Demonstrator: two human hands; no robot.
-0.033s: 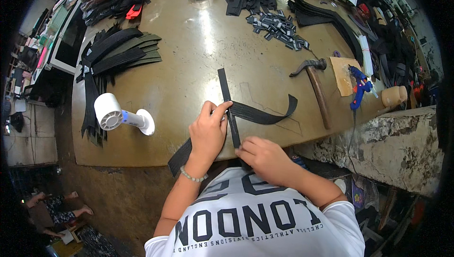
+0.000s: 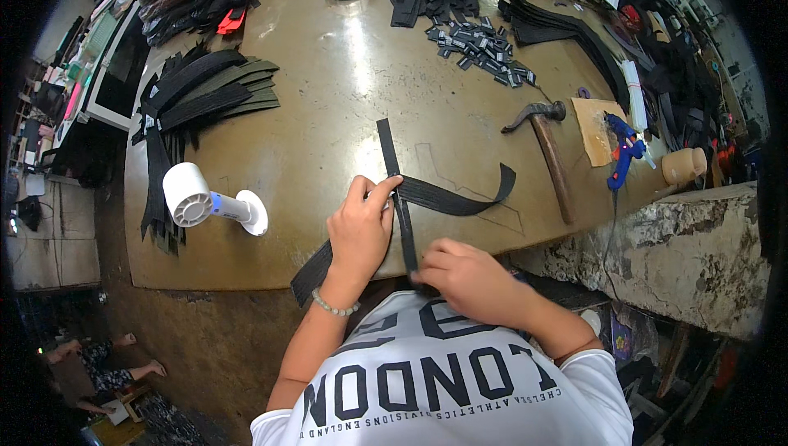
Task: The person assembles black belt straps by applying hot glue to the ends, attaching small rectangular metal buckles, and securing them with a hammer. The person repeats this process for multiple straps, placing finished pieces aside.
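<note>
A wide black webbing strap (image 2: 447,199) crosses the near part of the table, its right end curled up and its left part passing under my left wrist. Across it lies a narrower black strap (image 2: 406,237), running from the table toward my body. With thumb and fingers closed, my left hand (image 2: 361,220) pinches the two where they cross. My right hand (image 2: 461,274), slightly blurred, has its fingers closed at the near end of the narrow strap, by the table edge. That strap's near tip is hidden by the fingers.
A hammer (image 2: 548,159) and a blue glue gun (image 2: 625,150) lie at right, beside a tan cup (image 2: 684,167). To the left stands a white handheld fan (image 2: 217,204) near bundled straps (image 2: 205,89). Small dark buckle-like pieces (image 2: 484,50) are heaped farther back.
My right hand has shifted slightly down and right along the narrow strap. My left hand stays at the crossing.
</note>
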